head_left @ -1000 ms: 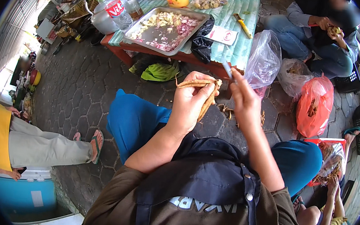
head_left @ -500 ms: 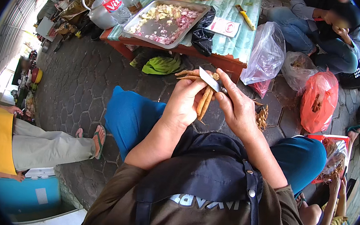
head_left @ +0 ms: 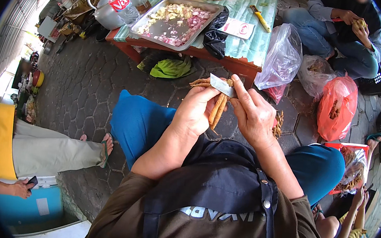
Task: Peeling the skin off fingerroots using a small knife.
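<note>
In front of my lap, my left hand (head_left: 193, 112) is closed around a branching clump of fingerroot (head_left: 217, 110). Two long tan fingers of the root hang below the grip, and others stick out at the far left. My right hand (head_left: 255, 118) grips a knife, its wide pale blade (head_left: 221, 86) lying across the top of the clump. The knife's handle is hidden inside that hand. My right index finger reaches along the far end of the blade, close to the root's knob.
Ahead stands a low table (head_left: 248, 44) with a metal tray (head_left: 162, 25) of sliced shallots and garlic. Loose roots (head_left: 279, 124) lie on the paving beside my right hand. Clear (head_left: 281, 59) and red (head_left: 338, 110) plastic bags stand at the right. Other people are nearby.
The blade has turned flatter across the root, and my right hand has shifted slightly. A co-worker at top right lowered their hands, now holding a yellowish piece. At left, a person's hand shows a phone.
</note>
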{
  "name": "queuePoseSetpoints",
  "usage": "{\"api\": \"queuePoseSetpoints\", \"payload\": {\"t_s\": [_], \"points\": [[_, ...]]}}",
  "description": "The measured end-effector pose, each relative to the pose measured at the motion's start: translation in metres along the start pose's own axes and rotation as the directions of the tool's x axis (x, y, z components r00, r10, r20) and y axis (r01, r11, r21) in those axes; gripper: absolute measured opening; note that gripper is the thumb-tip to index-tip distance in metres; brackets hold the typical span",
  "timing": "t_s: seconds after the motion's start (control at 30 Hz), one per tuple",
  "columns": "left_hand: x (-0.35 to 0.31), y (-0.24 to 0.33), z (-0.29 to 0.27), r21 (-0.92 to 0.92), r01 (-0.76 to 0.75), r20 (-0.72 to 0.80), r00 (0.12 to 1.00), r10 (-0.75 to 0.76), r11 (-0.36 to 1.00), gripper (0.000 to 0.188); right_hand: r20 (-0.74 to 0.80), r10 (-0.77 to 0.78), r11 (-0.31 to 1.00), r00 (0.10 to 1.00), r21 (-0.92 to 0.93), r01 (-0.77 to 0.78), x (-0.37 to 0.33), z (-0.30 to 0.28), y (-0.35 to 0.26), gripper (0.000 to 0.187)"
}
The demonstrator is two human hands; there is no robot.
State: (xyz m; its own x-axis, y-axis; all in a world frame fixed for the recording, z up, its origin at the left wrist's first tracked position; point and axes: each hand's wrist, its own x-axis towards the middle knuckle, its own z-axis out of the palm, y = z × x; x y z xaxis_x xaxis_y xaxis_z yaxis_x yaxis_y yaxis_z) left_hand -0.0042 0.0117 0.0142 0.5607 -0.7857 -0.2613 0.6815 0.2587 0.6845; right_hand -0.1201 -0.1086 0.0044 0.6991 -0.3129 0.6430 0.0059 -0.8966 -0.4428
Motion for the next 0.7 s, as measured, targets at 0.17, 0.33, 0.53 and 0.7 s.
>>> {"api": "queuePoseSetpoints", "payload": {"t_s": [0.17, 0.33, 0.53, 0.7], "points": [[-0.0008, 0.0007, -0.0036, -0.057, 0.042, 0.095, 0.995, -0.036, 0.997, 0.019, -0.012, -0.035, 0.999, 0.999, 0.040, 0.035, 0.0008, 0.0004, 0.0016, 0.057], [-0.0030, -0.0004, -0.0032, -0.078, 0.045, 0.071, 0.997, -0.040, 0.996, 0.017, 0.020, -0.048, 0.992, 0.999, 0.119, 0.045, 0.0014, -0.0016, 0.0030, 0.059], [-0.0062, -0.0002, -0.0003, -0.090, 0.044, 0.040, 0.998, -0.041, 0.995, 0.015, 0.047, -0.070, 0.982, 0.996, 0.181, 0.061, 0.0017, -0.0031, 0.0048, 0.059], [-0.0057, 0.0001, -0.0025, -0.063, 0.042, 0.053, 0.998, -0.038, 0.997, 0.016, 0.074, -0.064, 0.990, 0.995, 0.127, 0.054, 0.0020, -0.0076, 0.0030, 0.058]]}}
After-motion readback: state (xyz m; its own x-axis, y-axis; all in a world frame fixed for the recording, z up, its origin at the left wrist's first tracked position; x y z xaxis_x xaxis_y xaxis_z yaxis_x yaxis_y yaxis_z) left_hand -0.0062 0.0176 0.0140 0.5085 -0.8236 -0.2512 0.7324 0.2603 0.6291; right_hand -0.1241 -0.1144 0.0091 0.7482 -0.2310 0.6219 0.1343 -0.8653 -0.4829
